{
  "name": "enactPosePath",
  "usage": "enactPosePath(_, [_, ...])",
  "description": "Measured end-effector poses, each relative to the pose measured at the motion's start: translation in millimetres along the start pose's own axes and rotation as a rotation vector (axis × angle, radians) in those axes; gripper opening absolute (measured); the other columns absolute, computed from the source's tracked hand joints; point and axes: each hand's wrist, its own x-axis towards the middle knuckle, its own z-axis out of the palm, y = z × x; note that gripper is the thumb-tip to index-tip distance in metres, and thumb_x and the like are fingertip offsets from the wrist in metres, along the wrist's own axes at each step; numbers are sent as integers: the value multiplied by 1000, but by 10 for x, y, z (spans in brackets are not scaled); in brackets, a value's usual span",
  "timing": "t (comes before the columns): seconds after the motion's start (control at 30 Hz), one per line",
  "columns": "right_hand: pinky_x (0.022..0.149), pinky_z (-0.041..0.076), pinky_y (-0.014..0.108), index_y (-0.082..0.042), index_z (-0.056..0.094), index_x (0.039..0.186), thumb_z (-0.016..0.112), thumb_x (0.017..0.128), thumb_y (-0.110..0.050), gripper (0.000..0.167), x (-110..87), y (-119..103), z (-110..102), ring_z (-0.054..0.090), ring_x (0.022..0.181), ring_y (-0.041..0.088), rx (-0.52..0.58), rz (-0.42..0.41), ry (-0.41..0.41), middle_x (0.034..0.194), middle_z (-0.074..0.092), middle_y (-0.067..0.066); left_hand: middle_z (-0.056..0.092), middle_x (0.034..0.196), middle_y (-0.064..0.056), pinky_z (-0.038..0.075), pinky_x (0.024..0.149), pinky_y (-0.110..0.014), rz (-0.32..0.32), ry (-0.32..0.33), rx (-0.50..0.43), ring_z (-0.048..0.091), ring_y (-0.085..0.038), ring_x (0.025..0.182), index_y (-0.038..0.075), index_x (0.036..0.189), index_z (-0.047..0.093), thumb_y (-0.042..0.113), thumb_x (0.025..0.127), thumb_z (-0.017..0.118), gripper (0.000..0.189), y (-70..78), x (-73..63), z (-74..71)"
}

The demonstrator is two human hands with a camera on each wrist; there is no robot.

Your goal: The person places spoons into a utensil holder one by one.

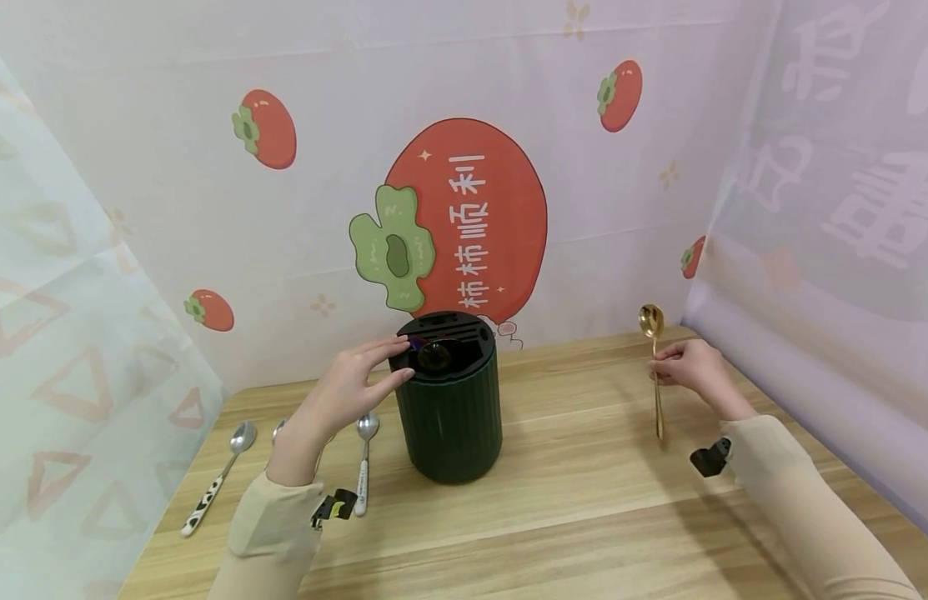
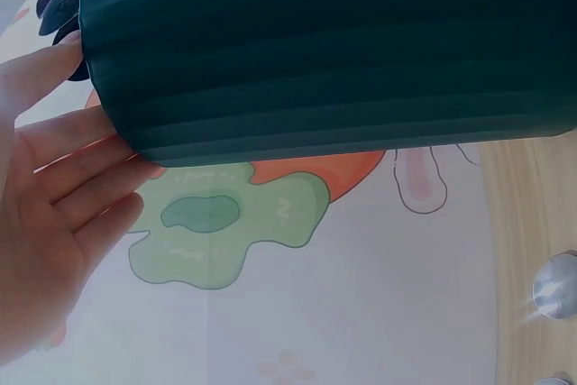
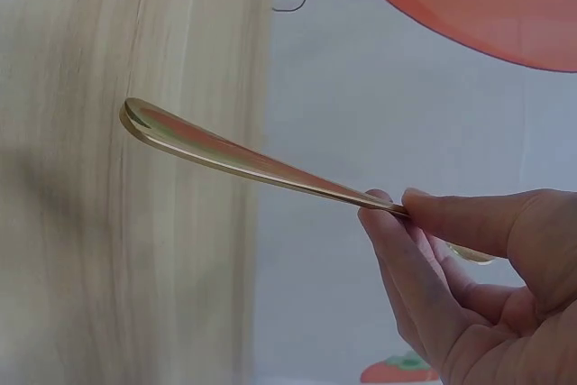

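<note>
On the table (image 1: 569,508) stood a holder (image 1: 452,429); the left hand (image 1: 342,393), fingers extended, touched its top. The right hand (image 1: 692,367) pinched a gold spoon (image 1: 658,398), bowl up.

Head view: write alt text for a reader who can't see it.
A person's right hand pinches a gold spoon over a wooden table; the left hand touches a dark green container, with more spoons to its left.
</note>
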Motion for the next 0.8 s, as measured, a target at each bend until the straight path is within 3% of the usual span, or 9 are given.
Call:
enactPosePath(0.1, [75, 57, 39, 9, 65, 102, 68, 87, -22, 34, -8, -54, 5, 70, 64, 10, -3, -14, 9, 79, 73, 9, 54, 138, -6, 43, 103, -47, -9, -5, 1, 51, -27, 127, 14, 131, 59, 41, 93, 59, 46, 2, -1, -3])
enactPosePath(0.43, [60, 58, 23, 14, 61, 103, 68, 86, -10, 30, -30, -203, 59, 69, 62, 10, 129, -45, 15, 78, 72, 9, 55, 136, -8, 44, 102, -47, 9, 9, 2, 52, -28, 126, 13, 129, 60, 39, 92, 60, 46, 12, -3, -7])
enactPosePath(0.67, [65, 59, 31, 13, 61, 103, 68, 86, -9, 29, -60, -287, 91, 72, 72, 26, 125, -74, 37, 83, 72, 14, 54, 138, -7, 42, 104, -46, -7, -7, 7, 50, -26, 128, 14, 131, 59, 40, 93, 59, 47, 9, -4, -5])
enactPosePath(0.8, [65, 59, 32, 11, 61, 102, 69, 85, -11, 29, -78, -331, 104, 72, 70, 23, 104, -87, 52, 85, 72, 16, 54, 138, -7, 42, 104, -47, -8, -10, 7, 50, -27, 128, 13, 131, 59, 40, 93, 59, 47, 5, -1, -5])
